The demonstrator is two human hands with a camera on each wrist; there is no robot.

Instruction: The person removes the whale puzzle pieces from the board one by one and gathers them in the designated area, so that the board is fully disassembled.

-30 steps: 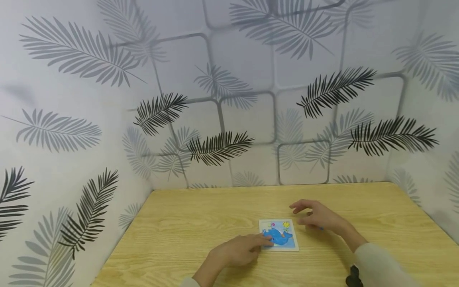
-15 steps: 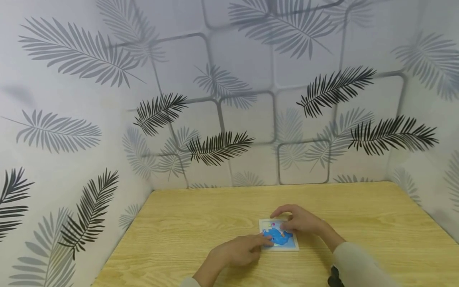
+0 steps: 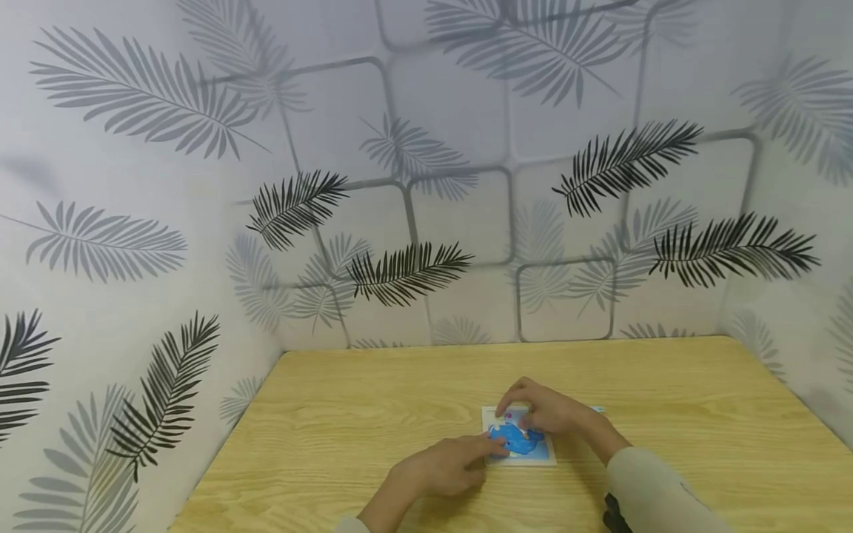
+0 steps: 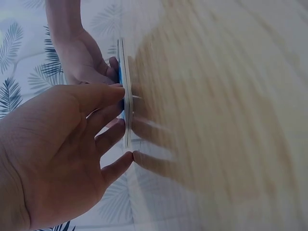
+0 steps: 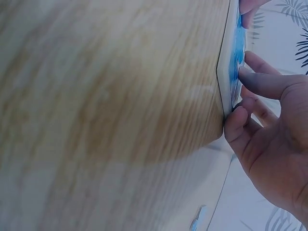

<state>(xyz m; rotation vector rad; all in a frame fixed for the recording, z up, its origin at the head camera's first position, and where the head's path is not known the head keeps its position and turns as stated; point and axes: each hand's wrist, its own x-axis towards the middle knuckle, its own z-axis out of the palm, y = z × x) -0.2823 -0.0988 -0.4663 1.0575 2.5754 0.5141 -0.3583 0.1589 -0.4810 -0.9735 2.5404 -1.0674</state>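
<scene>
A square jigsaw puzzle [image 3: 537, 456] with a white frame and a blue whale picture lies flat on the table. My left hand [image 3: 445, 466] is at its left side, the extended index fingertip resting on the whale. From the upper right my right hand [image 3: 552, 411] reaches over the puzzle. Its bent index finger touches down near the upper left and its thumb on the whale, with a gap between them; the upper right of the picture is hidden beneath. In the right wrist view the thumb [image 5: 262, 83] lies against the picture and the smaller fingers curl by the frame's edge.
Just beyond my right wrist lies a small loose bluish piece [image 3: 598, 409], partly hidden. The wooden table [image 3: 346, 422] runs back to walls [image 3: 460, 215] patterned with feathery leaves.
My right hand has moved left from beside the puzzle onto its upper part, covering the yellow sun. The loose piece now shows behind the wrist. My left hand has stayed in place.
</scene>
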